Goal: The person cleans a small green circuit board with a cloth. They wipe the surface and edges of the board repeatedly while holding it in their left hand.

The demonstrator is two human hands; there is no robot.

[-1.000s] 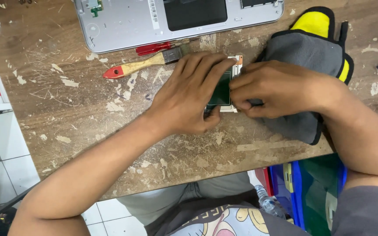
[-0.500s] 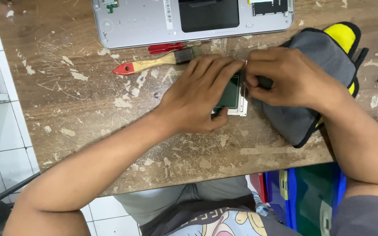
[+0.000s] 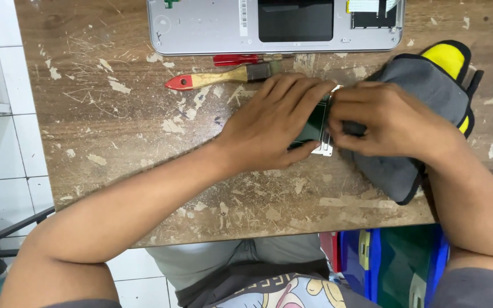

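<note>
1. Compared with the frame half a second earlier, both hands remained on the same small part; the whole scene sat slightly lower and further right in the frame, and the grip looked unchanged.
2. The left hand lay palm-down at centre frame, fingers curled over and clasping the green circuit board.
3. The right hand, right of centre, pinched the board's right edge, fingers closed on it.
4. The board sat between the two hands, on the worn wooden table; most of it was hidden under the fingers, with a pale strip showing at its lower edge.
5. A grey pouch with yellow trim lay under and behind the right hand, at the right of the frame.
6. A brush with a red-tipped wooden handle and a red-handled screwdriver lay just above the left hand.
7. An opened silver laptop shell occupied the top centre.
8. Blue bins stood below the table edge, lower right.
</note>
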